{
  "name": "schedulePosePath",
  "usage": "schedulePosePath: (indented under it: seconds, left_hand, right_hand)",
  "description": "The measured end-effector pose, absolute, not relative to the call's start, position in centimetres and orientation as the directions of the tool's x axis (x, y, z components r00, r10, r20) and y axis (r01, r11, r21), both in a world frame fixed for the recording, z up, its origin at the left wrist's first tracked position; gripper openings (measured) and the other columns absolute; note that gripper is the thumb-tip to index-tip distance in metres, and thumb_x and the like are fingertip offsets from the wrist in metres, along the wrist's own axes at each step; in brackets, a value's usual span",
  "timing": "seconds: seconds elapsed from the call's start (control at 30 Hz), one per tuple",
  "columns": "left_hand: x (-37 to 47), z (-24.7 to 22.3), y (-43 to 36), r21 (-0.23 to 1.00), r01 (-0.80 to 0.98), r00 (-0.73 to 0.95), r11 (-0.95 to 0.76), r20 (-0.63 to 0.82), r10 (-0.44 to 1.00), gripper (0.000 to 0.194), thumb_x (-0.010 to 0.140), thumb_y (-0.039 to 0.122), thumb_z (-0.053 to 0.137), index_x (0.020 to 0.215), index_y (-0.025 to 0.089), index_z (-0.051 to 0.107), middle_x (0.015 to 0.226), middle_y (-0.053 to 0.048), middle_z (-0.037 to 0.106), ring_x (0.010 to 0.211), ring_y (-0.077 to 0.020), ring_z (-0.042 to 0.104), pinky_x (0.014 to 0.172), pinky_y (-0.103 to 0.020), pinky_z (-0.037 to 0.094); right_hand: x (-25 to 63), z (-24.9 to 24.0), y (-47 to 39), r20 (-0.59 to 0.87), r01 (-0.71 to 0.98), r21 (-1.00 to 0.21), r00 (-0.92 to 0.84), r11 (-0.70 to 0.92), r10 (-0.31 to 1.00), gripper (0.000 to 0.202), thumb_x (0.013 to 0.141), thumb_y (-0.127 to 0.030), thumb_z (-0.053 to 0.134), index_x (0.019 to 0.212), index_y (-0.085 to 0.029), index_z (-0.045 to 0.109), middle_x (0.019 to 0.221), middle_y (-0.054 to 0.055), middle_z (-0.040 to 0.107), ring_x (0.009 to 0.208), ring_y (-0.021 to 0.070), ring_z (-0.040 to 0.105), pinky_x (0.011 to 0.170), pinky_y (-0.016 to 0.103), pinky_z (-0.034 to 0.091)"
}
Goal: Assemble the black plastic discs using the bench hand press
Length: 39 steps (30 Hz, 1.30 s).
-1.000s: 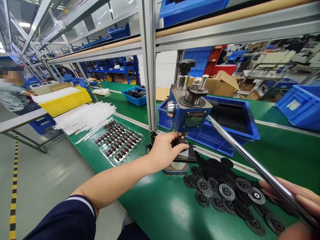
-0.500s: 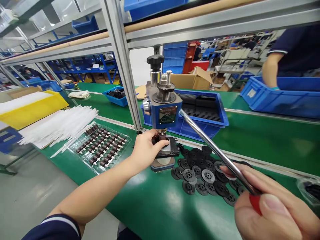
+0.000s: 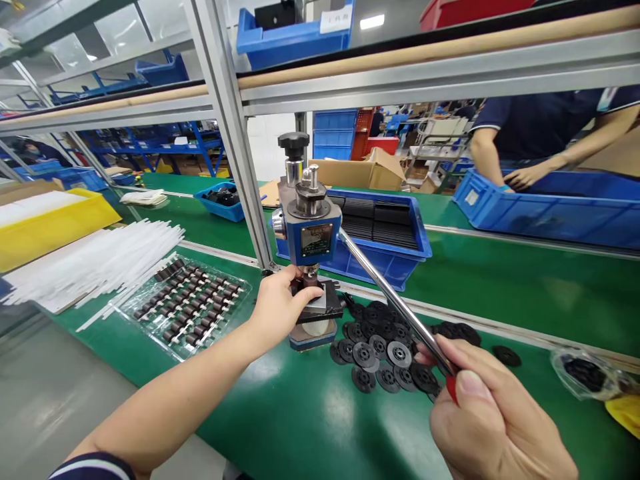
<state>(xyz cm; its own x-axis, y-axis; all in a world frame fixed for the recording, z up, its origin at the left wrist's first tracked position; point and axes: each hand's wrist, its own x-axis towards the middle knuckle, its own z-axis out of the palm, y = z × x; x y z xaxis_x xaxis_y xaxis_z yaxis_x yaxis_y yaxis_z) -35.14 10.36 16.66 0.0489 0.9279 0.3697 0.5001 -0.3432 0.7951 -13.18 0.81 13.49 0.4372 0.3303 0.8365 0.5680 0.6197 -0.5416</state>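
Observation:
A blue hand-lever press (image 3: 316, 240) stands on the green bench in front of me. My left hand (image 3: 277, 303) is at its base plate, thumb and fingers closed round a dark brown cylindrical part (image 3: 311, 281) beneath the ram. What lies under that part is hidden by the fingers. My right hand (image 3: 493, 417) grips the red end of the long chrome lever (image 3: 385, 285), which slopes down to the right from the press head. Black slotted discs (image 3: 363, 355) lie in a loose heap right of the press, partly under the lever and right hand.
A clear tray (image 3: 173, 352) of brown cylinders on white shafts lies left, beside white rods (image 3: 115, 257). Behind the press is a blue bin (image 3: 370, 267) of black strips. An aluminium post (image 3: 233, 127) rises close by. Across the bench, a co-worker's hands reach into another blue bin (image 3: 545, 207).
The camera view has shifted, so the bench scene sits further left and more of the co-worker shows. Both my hands keep their holds at the press; the lever's angle looks about the same.

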Motion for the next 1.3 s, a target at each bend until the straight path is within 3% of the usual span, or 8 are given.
schedulePosePath:
  seconds: [0.13, 0.33, 0.67, 0.9, 1.1, 1.23, 1.3]
  left_hand:
    - [-35.2, 16.4, 10.3, 0.78, 0.526, 0.063, -0.341, 0.364, 0.929, 0.022, 0.077, 0.039, 0.067, 0.085, 0.019, 0.067, 0.083, -0.002, 0.072, 0.073, -0.0168, 0.063, 0.068, -0.026, 0.047]
    - [-35.3, 16.4, 10.1, 0.741, 0.585, 0.061, -0.33, 0.365, 0.929, 0.025, 0.079, 0.044, 0.064, 0.087, 0.02, 0.067, 0.081, -0.001, 0.072, 0.072, -0.0185, 0.063, 0.067, -0.027, 0.046]
    - [-35.1, 16.1, 10.2, 0.76, 0.587, 0.0, -0.278, 0.344, 0.939, 0.032, 0.074, 0.049, 0.068, 0.088, 0.02, 0.066, 0.086, -0.002, 0.074, 0.077, -0.0204, 0.066, 0.072, -0.03, 0.047]
    - [-35.2, 15.8, 10.4, 0.755, 0.608, -0.004, -0.246, 0.313, 0.95, 0.035, 0.074, 0.052, 0.069, 0.09, 0.02, 0.066, 0.087, -0.003, 0.072, 0.077, -0.0208, 0.063, 0.071, -0.031, 0.046]
    - [-35.3, 16.1, 10.7, 0.658, 0.646, 0.045, -0.387, 0.473, 0.88, 0.031, 0.073, 0.048, 0.07, 0.074, 0.018, 0.063, 0.081, -0.003, 0.061, 0.078, -0.0199, 0.058, 0.071, -0.03, 0.043]
    - [-35.1, 16.7, 10.9, 0.744, 0.575, 0.038, -0.341, 0.392, 0.919, 0.032, 0.074, 0.048, 0.069, 0.073, 0.017, 0.061, 0.063, 0.001, 0.056, 0.061, -0.0151, 0.051, 0.059, -0.027, 0.038]
    - [-35.3, 17.0, 10.5, 0.791, 0.514, 0.029, -0.332, 0.371, 0.928, 0.03, 0.074, 0.045, 0.069, 0.072, 0.017, 0.06, 0.059, 0.002, 0.053, 0.058, -0.0135, 0.049, 0.057, -0.026, 0.036]
  right_hand:
    - [-13.2, 12.0, 1.3, 0.855, 0.585, -0.516, 0.393, 0.626, 0.338, 0.027, 0.083, -0.015, 0.055, 0.104, -0.017, 0.072, 0.083, 0.007, 0.067, 0.068, 0.0226, 0.065, 0.054, 0.038, 0.054]
    - [-12.4, 11.6, 1.0, 0.872, 0.57, -0.487, 0.275, 0.661, 0.405, 0.036, 0.085, -0.012, 0.05, 0.114, -0.022, 0.068, 0.08, 0.005, 0.063, 0.068, 0.0197, 0.062, 0.056, 0.036, 0.052]
    - [-12.2, 12.6, 0.1, 0.828, 0.521, -0.548, 0.225, 0.655, 0.514, 0.037, 0.087, -0.01, 0.047, 0.117, -0.019, 0.065, 0.081, 0.005, 0.063, 0.066, 0.0163, 0.06, 0.056, 0.031, 0.051]
    - [-12.3, 10.1, 1.2, 0.868, 0.637, -0.49, 0.293, 0.595, 0.401, 0.035, 0.087, -0.018, 0.043, 0.113, -0.017, 0.067, 0.076, 0.006, 0.063, 0.065, 0.0191, 0.062, 0.055, 0.034, 0.052]
    - [-11.7, 9.4, 1.7, 0.923, 0.708, -0.379, 0.241, 0.596, 0.3, 0.034, 0.088, -0.017, 0.042, 0.112, -0.016, 0.066, 0.089, 0.01, 0.066, 0.08, 0.0235, 0.065, 0.068, 0.04, 0.055]
    - [-11.2, 11.7, 0.8, 0.887, 0.644, -0.433, 0.178, 0.631, 0.426, 0.03, 0.09, -0.016, 0.046, 0.113, -0.017, 0.065, 0.093, 0.009, 0.064, 0.082, 0.0215, 0.063, 0.068, 0.037, 0.054]
    - [-11.9, 14.5, -0.2, 0.853, 0.606, -0.502, 0.229, 0.617, 0.469, 0.024, 0.091, -0.019, 0.049, 0.108, -0.017, 0.066, 0.093, 0.009, 0.064, 0.08, 0.0214, 0.063, 0.069, 0.038, 0.053]
